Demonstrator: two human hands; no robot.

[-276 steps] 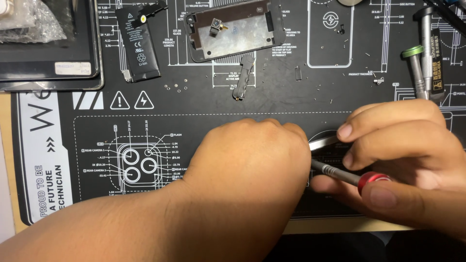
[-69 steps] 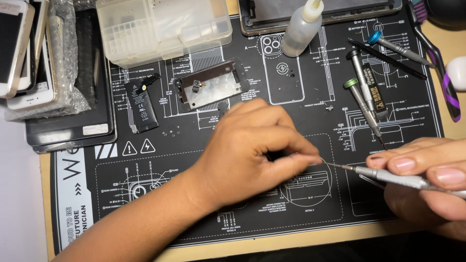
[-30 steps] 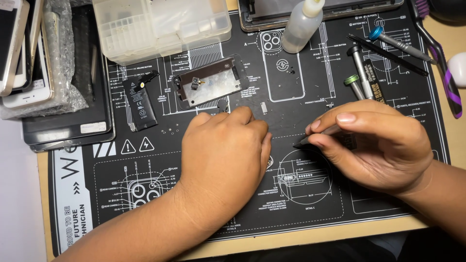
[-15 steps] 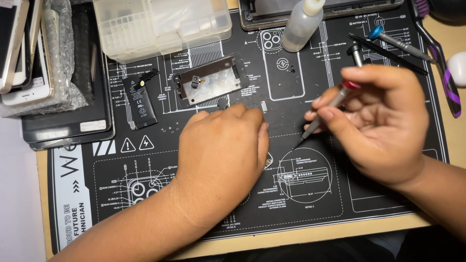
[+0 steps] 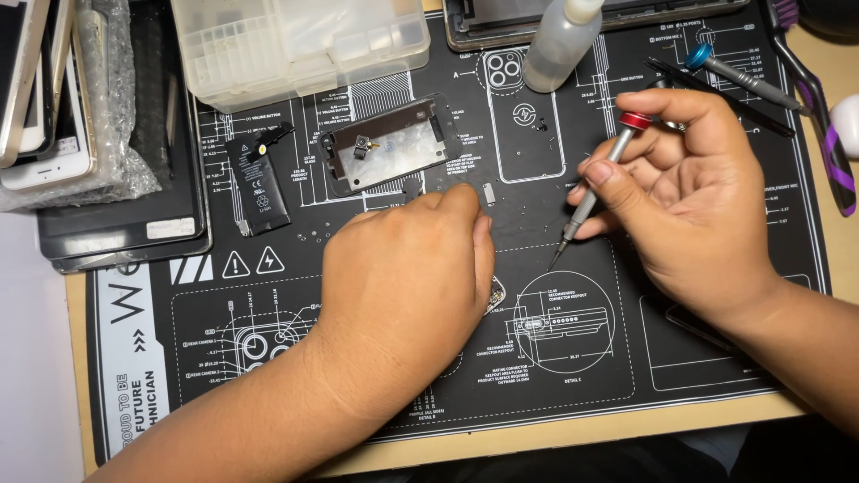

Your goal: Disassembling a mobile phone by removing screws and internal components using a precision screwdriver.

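Right hand (image 5: 693, 201) pinches the screwdriver (image 5: 595, 188), tip clear of left hand (image 5: 407, 277)

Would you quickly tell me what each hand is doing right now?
Left hand: palm down, covering a small metal part.
Right hand: holding a screwdriver.

Even, bright light fell from overhead; soft shadows lay under the left hand (image 5: 407, 286) (faint glare on the mat (image 5: 573, 358)), focus sharp.
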